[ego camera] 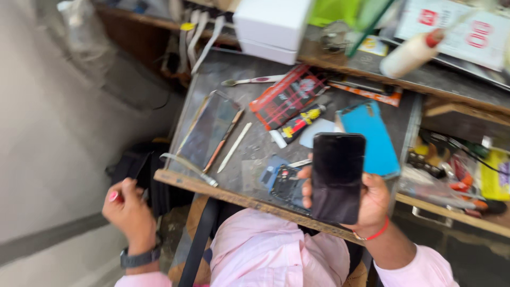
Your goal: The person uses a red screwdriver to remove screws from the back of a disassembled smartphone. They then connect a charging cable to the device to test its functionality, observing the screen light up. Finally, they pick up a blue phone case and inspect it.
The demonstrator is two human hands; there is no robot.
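Smartphone (337, 178): black slab with a dark screen, held upright at about 5 o'clock of the view, above the near edge of the workbench; glass turned to the wearer, likely for inspection.
Workbench (372, 138): worn grey top with a wooden front edge, filling the middle of the view; repair parts lie flat on it within reach.
Blue mat (374, 138): flat sheet at 3 o'clock of the phone, partly hidden behind it.
Red package (287, 95): flat red-and-black pack with white print, lying slanted at 12 o'clock of the phone.
Screen panel (208, 130): long dark glass piece at 9 o'clock on the bench, face up.
White box (271, 24): plain carton on the shelf at 12 o'clock.
Right hand (372, 204): fingers wrapped behind the smartphone, thumb pressed on its left edge, gripping it firmly.
Left hand (130, 212): at 8 o'clock, off the bench edge, curled closed; it may pinch something small, but blur hides what.
Glue tube (300, 123): small black-and-yellow tube between package and phone.
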